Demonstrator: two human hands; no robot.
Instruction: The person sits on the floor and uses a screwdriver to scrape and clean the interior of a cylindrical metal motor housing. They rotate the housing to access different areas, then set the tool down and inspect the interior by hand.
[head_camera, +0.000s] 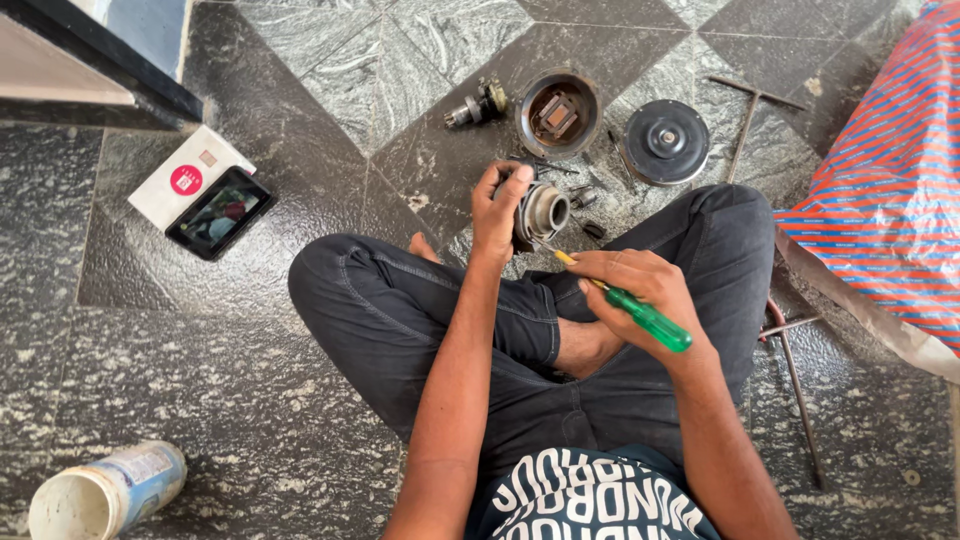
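Note:
I sit cross-legged on a dark stone floor. My left hand (497, 205) grips a round grey metal motor part (543, 213) with an open bore, held on its side just above my knees. My right hand (640, 290) holds a screwdriver (640, 312) with a green and yellow handle, its thin shaft pointing up-left to the lower edge of that part.
On the floor ahead lie a round metal housing (557, 113), a small shaft piece (477, 105), a dark round cover (666, 141) and loose small parts. A T-handle tool (745, 125) lies right; striped fabric (885, 190) far right. A phone (220, 212) on a white box sits left, a can (105, 492) lower left.

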